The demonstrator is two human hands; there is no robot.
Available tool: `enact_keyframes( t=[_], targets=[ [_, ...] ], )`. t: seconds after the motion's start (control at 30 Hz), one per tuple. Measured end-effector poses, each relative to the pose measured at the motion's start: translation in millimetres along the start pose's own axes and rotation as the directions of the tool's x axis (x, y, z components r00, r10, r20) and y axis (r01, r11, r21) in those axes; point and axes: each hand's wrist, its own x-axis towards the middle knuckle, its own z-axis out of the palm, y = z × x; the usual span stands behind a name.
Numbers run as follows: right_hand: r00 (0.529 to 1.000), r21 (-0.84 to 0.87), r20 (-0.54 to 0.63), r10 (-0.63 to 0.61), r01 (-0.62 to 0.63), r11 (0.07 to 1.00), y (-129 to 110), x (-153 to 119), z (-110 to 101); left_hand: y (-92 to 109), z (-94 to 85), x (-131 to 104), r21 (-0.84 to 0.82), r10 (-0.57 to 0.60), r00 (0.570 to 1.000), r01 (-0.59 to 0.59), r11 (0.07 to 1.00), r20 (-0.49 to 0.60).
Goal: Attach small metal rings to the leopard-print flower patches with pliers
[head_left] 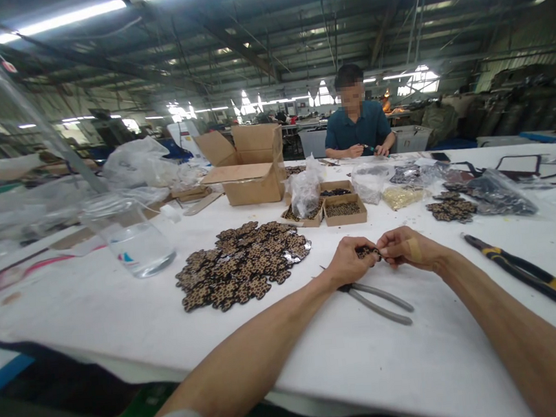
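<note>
My left hand (353,261) is closed around a small leopard-patterned piece (367,251) above the white table (313,335). The thumb and fingers of my right hand (405,248) pinch the right end of that same piece. Partly under my left hand lie grey-handled pliers (383,300), their handles spread. A heap of similar leopard-patterned pieces (244,263) rests left of my hands. Beyond my hands stands a small cardboard box of tiny parts (345,210). Yellow-and-black pliers (516,265) lie to the right.
A clear water jug (137,240) stands at the left, near an open carton (255,171). Plastic bags (503,192) and more patterned pieces (452,207) lie at the right. Across the table sits a person in a teal shirt (359,130).
</note>
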Motion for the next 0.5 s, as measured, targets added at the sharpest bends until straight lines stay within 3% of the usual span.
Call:
enact_keyframes(
  t=[0.13, 0.27, 0.5],
  targets=[
    [0.999, -0.019, -0.018, -0.03, 0.03, 0.999, -3, -1, 4, -6, -1.3, 3, -0.13, -0.112, 0.994, 0.112, 0.985, 0.002],
    [0.994, -0.169, -0.034, -0.107, 0.099, 0.981, -10, -2, 8, -9, -1.5, 5, -0.255, -0.214, 0.976, 0.199, 0.946, -0.03],
    [0.962, -0.579, -0.068, -0.263, 0.177, 0.796, -10, 1, 12, -14, 0.2, 7, -0.355, -0.3, 0.953, 0.264, 0.897, -0.049]
  ],
)
